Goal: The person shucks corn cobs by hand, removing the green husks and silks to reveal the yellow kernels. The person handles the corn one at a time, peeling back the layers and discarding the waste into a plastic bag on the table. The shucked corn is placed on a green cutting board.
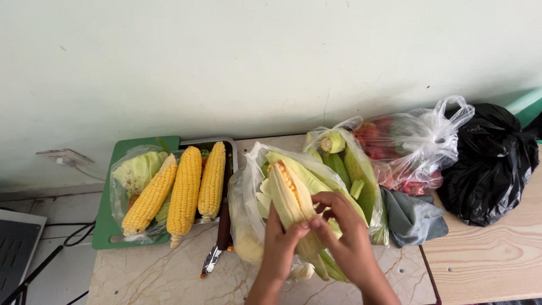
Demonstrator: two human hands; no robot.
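Both hands are on one half-husked corn cob [291,195], left hand [278,248] wrapped around its lower part, right hand [347,234] with fingers [327,200] pinching the husk near the middle. The cob sits over a clear plastic bag [248,220] on the marble counter [158,277]. Left of the fingers: three peeled yellow cobs [183,189] on a green tray [107,220], plus a knife [217,248] just beside the bag. Right of them: another clear bag of unhusked corn [353,164], a grey cloth [412,217], a clear bag of red stuff [406,147] and a black bag [488,164]
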